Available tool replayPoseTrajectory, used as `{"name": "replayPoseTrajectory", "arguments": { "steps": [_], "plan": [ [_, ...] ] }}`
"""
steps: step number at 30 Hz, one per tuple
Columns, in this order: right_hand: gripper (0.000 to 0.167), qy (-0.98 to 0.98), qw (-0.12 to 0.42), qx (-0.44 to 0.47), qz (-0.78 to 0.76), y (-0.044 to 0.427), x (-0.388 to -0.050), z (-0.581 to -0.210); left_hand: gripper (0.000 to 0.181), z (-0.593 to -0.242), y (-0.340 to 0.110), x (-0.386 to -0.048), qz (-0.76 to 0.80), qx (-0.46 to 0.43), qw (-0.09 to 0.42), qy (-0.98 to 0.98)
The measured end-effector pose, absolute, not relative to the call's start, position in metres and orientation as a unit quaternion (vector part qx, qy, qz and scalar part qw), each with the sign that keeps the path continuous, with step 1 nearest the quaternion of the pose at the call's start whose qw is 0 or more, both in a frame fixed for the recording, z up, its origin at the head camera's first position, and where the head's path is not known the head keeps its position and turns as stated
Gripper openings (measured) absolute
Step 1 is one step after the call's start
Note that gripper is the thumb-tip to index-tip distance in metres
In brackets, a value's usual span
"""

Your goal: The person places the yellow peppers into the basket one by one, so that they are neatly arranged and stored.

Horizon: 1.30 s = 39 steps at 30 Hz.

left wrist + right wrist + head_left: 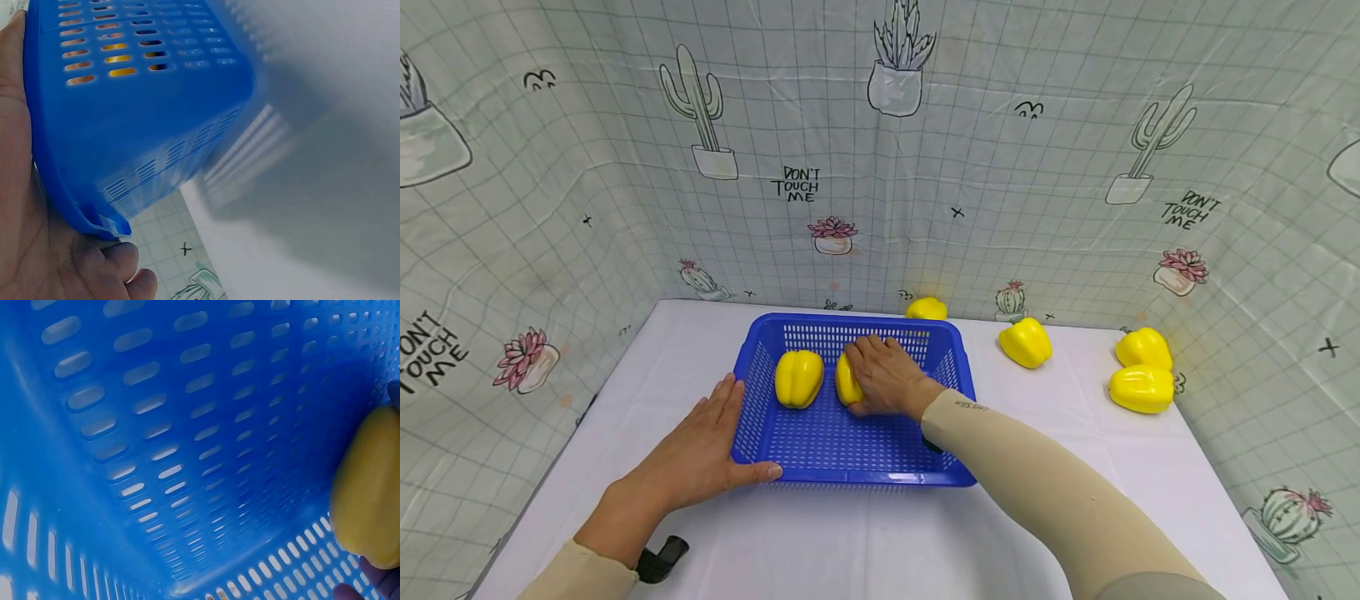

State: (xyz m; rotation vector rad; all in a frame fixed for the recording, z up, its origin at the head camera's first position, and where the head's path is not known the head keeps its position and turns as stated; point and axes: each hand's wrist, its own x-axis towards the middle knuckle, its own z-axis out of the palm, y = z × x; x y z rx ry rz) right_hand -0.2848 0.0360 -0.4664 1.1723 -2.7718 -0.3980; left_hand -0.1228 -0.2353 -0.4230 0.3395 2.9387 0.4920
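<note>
A blue plastic basket (857, 477) with slotted walls stands on the white table. Inside it, toward the left, lies one yellow bell pepper (799, 379). Beside that one, my right hand (886, 377) grips a second yellow bell pepper (847, 382) low in the basket; its lower part shows in the right wrist view as a yellow bell pepper (370, 487) with fingertips at its end. My left hand (700, 446) rests against the basket's left side, fingers straight and thumb on the front rim. In the left wrist view its palm (31, 237) lies along the rim.
To the right of the basket lies a yellow bell pepper (1026, 342), and two more, one pepper (1144, 348) behind another pepper (1141, 389), sit near the right edge. Another pepper (927, 308) shows behind the basket. A patterned curtain (880, 183) surrounds the table (820, 550).
</note>
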Motion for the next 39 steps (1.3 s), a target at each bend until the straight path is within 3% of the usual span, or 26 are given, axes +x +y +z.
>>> {"name": "replayPoseTrajectory", "arguments": {
  "steps": [39],
  "plan": [
    [0.095,-0.917,0.044,0.377,-0.121,0.0353,-0.2829,-0.4618,0.140,-0.4227,-0.2355,-0.1229,0.163,0.113,0.076,0.977]
  ]
}}
